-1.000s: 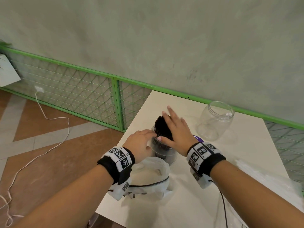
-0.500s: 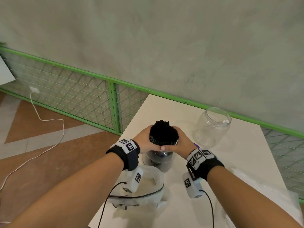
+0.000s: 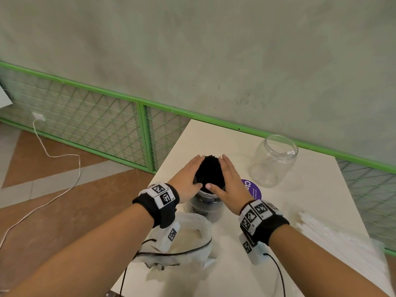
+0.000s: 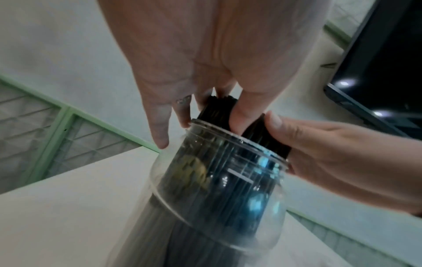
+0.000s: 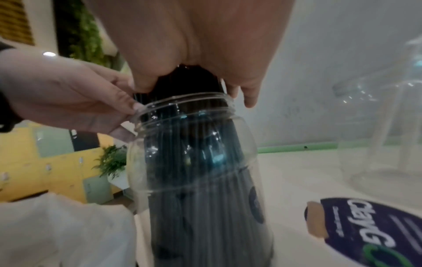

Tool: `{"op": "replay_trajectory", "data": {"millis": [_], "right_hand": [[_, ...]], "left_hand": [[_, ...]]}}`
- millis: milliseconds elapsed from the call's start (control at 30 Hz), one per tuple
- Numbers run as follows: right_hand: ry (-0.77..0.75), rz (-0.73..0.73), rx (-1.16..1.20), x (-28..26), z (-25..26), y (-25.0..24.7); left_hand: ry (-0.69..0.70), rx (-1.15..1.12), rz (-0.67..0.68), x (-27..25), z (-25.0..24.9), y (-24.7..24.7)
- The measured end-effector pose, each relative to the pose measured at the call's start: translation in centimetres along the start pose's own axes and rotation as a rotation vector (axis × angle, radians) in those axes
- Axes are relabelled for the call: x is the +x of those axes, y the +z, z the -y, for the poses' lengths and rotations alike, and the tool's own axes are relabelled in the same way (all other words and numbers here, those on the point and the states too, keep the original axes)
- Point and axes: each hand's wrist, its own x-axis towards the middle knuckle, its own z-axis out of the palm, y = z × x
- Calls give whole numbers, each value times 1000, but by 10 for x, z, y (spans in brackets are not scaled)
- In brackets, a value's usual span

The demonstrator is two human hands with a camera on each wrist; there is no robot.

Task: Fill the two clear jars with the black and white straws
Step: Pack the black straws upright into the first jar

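The left hand (image 3: pixel 186 179) and right hand (image 3: pixel 227 180) cup a bundle of black straws (image 3: pixel 211 172) from either side, fingers laid almost straight along it and thumbs meeting at the near side just above the jar rim. Neither hand is clenched; both press flat against the bundle. The straws stand upright in the near jar (image 3: pixel 205 205), their tops rising well above its mouth. In the wrist views the bundle nearly fills the threaded neck.

This jar stands near the counter's (image 3: pixel 214 138) left edge, with the floor (image 3: pixel 64 200) dropping away just beside the left wrist. A crumpled plastic bag (image 3: pixel 188 239) lies just in front of the jar, under the left wrist, reaching toward the near left corner. A purple round lid (image 3: pixel 255 190) lies flat just right of the jar, under the right hand's outer edge.

The empty jar (image 3: pixel 273 160) stands upright further back and right, apart from the hands, near the green rail (image 3: pixel 321 150) along the wall. White straws (image 3: pixel 334 239) in clear wrap lie along the right edge, beside the right forearm. Bare counter shows behind the near jar and between the two jars.
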Motion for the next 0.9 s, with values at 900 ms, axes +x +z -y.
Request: {"op": "replay_trajectory", "data": {"millis": [900], "right_hand": [[12, 103, -466, 3, 33, -10]], "left_hand": [[81, 316, 99, -10, 8, -7]]}}
